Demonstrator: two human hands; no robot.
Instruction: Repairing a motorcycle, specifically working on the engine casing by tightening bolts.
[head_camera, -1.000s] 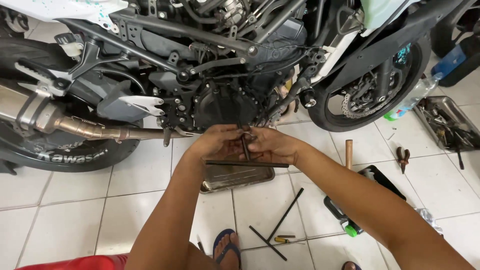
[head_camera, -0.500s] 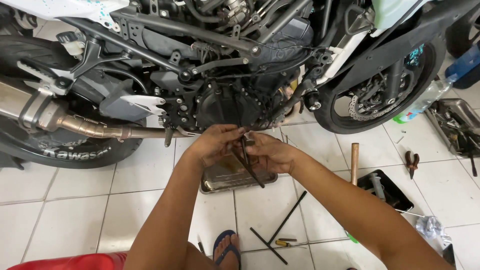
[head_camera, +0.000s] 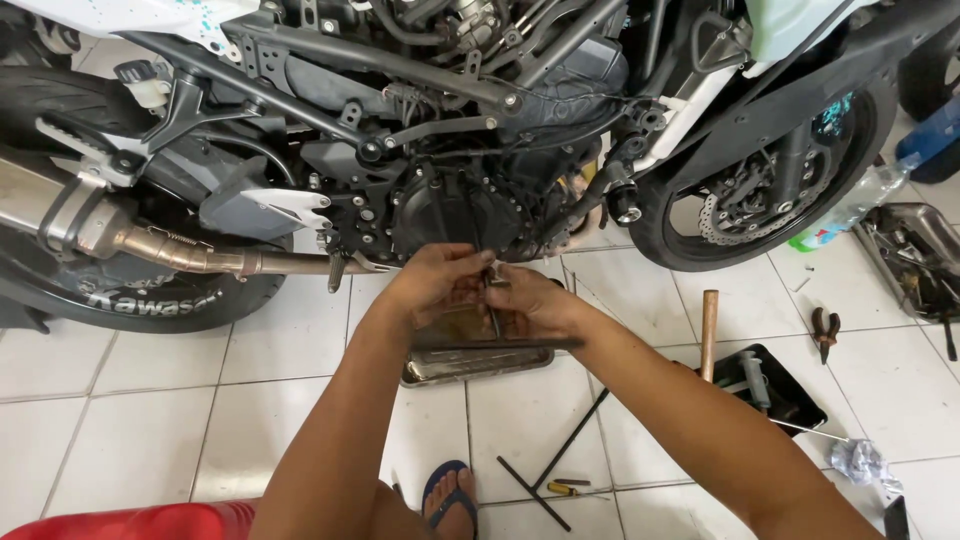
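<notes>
Upright: T-handle wrench (head_camera: 493, 310), shaft vertical.

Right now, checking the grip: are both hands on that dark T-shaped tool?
Touching. The head view shows the left hand and right hand both closed around the dark T-shaped tool above the metal tray.

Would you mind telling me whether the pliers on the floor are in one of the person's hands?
No, the pliers lie untouched on the white tiles at the right, while the left hand and right hand meet on a dark T-shaped tool.
</notes>
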